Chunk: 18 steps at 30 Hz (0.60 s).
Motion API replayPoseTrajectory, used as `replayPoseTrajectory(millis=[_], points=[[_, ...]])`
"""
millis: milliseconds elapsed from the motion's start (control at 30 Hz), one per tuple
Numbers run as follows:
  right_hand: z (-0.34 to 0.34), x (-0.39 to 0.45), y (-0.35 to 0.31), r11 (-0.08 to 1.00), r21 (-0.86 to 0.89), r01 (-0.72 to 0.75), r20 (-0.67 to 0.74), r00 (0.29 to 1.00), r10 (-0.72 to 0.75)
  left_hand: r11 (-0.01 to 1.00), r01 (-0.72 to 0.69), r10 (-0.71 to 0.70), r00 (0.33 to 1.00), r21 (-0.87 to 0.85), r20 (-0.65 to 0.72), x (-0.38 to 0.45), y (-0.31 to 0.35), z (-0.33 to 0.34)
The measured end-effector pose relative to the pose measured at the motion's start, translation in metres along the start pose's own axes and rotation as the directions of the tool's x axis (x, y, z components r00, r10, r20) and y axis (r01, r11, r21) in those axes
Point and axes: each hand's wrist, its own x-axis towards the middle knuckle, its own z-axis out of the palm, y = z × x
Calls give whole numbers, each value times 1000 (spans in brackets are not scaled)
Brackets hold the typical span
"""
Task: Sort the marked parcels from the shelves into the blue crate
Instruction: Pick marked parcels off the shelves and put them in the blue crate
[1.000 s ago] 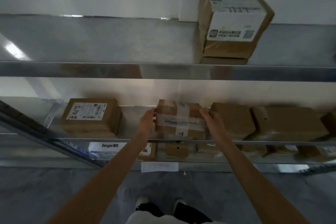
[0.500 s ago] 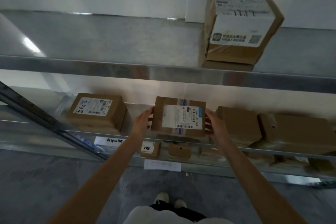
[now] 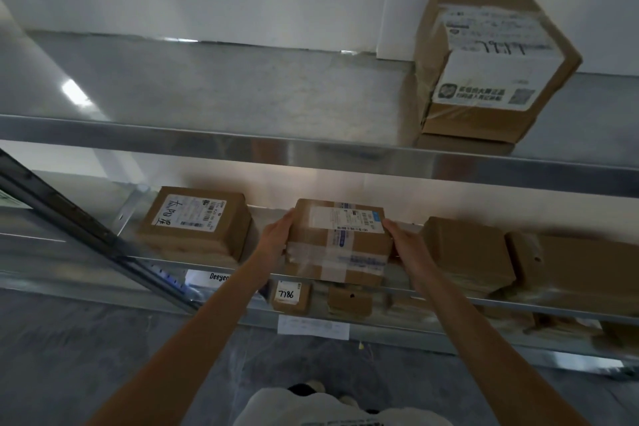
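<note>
The fingers of the left hand (image 3: 276, 239) and right hand (image 3: 403, 242) clasp the two ends of a taped parcel (image 3: 340, 242) at the front of the middle shelf (image 3: 207, 261). Half a second ago its white label faced the camera; now it is tipped back, with the taped side showing. No crate is in view.

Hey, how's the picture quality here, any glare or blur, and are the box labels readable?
Head view: dim overall, with glare on the top shelf at left; wide-angle bending of the shelf edges; boxes at far right are smeared. The label on the box held between the left hand and right hand is too blurred to read; "7186" on the small box below is legible.
</note>
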Motion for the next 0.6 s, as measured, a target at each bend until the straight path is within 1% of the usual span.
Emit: replayPoseTrajectory(millis=[67,167,267,333,467,600], points=[[8,0,1,998,-37,43,7,999,-43,998,-68,68,997,-3,32,1,-4,-5],[23,-1,8,993,-17,116,-10,993,-116,983,-165,169,985,-86,43,1,-15,-12],[36,0,18,992,19,125,-22,992,-125,975,-197,202,979,-103,36,6,-22,-19],[44,2,24,993,18,113,-12,994,-113,981,-181,184,982,-72,34,12,-28,-23],[62,1,31,996,-39,86,25,996,-85,989,-143,142,989,35,36,28,-46,-34],[70,4,32,991,-72,117,-13,993,-119,972,-190,185,982,138,48,43,-57,-40]])
